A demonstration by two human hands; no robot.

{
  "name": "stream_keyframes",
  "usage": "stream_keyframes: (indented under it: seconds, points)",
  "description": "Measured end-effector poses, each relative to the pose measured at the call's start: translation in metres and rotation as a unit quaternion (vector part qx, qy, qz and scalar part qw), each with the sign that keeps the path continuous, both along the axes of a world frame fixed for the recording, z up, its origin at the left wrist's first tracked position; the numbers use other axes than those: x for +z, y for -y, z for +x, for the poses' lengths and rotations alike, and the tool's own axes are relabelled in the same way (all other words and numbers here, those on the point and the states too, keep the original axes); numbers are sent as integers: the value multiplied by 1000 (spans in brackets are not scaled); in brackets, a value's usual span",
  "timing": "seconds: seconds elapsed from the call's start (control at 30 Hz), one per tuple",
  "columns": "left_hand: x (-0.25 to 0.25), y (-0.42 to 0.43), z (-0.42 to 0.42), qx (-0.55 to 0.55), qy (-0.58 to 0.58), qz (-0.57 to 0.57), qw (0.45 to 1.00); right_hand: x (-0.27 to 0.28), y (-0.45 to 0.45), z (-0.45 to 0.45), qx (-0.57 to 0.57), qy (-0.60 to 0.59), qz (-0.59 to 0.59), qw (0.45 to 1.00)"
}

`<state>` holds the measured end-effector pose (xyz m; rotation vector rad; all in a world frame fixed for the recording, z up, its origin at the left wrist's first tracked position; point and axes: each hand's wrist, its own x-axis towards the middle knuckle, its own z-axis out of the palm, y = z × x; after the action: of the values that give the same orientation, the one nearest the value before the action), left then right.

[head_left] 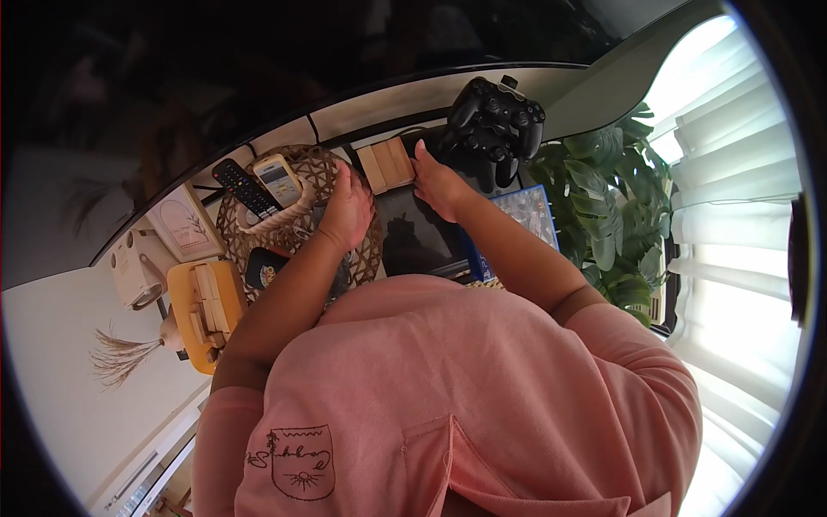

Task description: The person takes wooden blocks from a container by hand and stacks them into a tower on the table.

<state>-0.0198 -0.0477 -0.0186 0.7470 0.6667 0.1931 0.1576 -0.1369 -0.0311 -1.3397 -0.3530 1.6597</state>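
I'd fear the right hand (440, 189), unclenched at four o'clock from the wooden blocks (386, 165), nudging unevenly and toppling them toward the left hand (347, 212), empty-fingered at seven.

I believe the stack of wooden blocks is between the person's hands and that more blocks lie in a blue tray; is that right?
Not quite: the head view shows that the tray is yellow, not blue. The stack of wooden blocks is indeed between the left hand and the right hand, and more blocks lie in the tray.
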Motion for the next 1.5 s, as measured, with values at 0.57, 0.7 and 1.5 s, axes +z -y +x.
stream_keyframes:
  seconds: [0.57,0.7,1.5]
  points:
    - [-1,-2,1,22,8,6,1000,16,0,-2,-1,1,16,1000]
    - [-4,-2,2,20,13,3,1000,7,-1,-5,13,18,12,1000]
    - [32,-10,-387,25,-663,503,554,96,36,-86,155,213,48,963]
